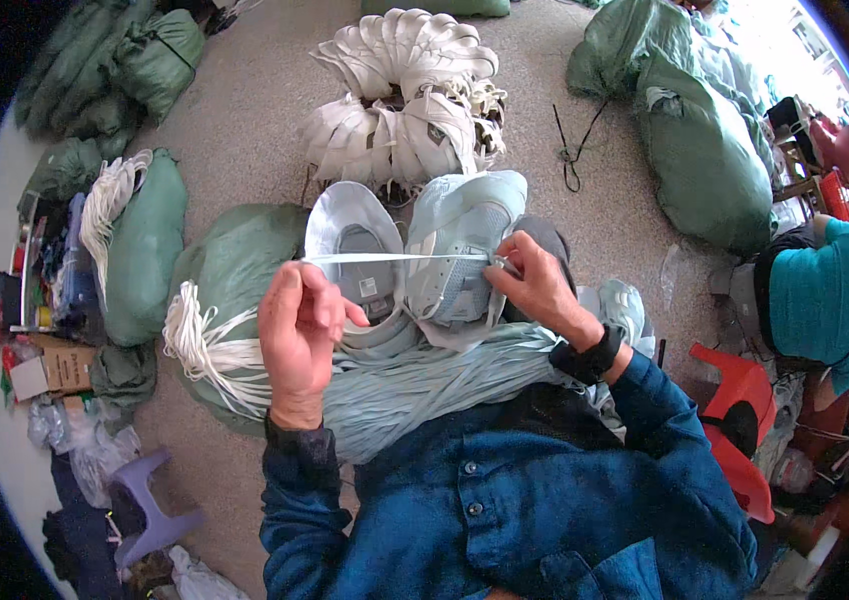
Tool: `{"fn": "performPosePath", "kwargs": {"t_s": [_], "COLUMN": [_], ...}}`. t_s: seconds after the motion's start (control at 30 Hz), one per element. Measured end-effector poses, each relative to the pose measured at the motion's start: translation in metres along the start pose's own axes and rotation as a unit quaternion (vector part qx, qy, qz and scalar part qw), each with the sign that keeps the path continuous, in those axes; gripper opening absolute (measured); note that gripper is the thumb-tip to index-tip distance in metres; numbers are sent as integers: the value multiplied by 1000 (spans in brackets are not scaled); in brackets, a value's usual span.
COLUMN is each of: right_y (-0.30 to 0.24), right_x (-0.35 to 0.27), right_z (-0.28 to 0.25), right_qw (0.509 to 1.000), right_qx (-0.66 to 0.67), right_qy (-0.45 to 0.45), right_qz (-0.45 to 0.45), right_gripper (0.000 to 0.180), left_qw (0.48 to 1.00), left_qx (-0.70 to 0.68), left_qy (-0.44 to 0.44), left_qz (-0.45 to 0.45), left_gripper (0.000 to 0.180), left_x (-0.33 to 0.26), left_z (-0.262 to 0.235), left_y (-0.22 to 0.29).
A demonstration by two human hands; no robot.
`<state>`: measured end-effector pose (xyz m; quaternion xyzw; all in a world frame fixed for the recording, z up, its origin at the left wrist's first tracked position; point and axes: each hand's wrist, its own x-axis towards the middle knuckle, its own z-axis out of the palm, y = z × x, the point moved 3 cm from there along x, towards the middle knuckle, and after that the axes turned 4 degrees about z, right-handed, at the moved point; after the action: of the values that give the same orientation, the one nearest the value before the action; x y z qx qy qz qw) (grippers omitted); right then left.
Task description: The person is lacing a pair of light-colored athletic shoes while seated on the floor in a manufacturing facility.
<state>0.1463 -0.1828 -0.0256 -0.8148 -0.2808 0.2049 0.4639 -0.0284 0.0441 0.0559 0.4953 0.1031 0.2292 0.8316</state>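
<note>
Over your lap, you are stretching a pale blue lace (395, 258) taut between both hands. Your left hand (297, 325) is pinching its free end at nine o'clock; your right hand (535, 287) is pinching it against the pale blue shoe (460, 245) at three o'clock. A small white label (369, 287) is showing inside the second shoe (350, 240). Green sacks (710, 150) are lying at two o'clock, white shoes (405, 110) at twelve.

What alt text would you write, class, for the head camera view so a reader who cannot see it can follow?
A person's left hand and right hand stretch a pale lace taut across two light blue shoes on their lap. A bundle of laces lies beneath, with white shoes and green sacks on the floor.
</note>
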Motion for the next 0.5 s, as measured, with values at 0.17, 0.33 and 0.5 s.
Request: {"fn": "performPosePath", "kwargs": {"t_s": [0.17, 0.33, 0.5], "right_y": [-32, -57, -32], "right_x": [-23, -41, -24], "right_z": [-5, -37, -82], "right_qw": [950, 858, 814], "right_qx": [280, 483, 573], "right_qy": [-82, -169, 82], "right_qz": [111, 52, 50], "right_gripper": [18, 26, 32], "left_qw": [979, 944, 915], "left_qx": [132, 143, 248], "left_qy": [-118, -256, -233], "left_qz": [-102, -151, -216], "left_gripper": [35, 33, 25], "left_x": [-17, -34, -33], "left_z": [30, 75, 50], "left_y": [-39, -85, -75]}}
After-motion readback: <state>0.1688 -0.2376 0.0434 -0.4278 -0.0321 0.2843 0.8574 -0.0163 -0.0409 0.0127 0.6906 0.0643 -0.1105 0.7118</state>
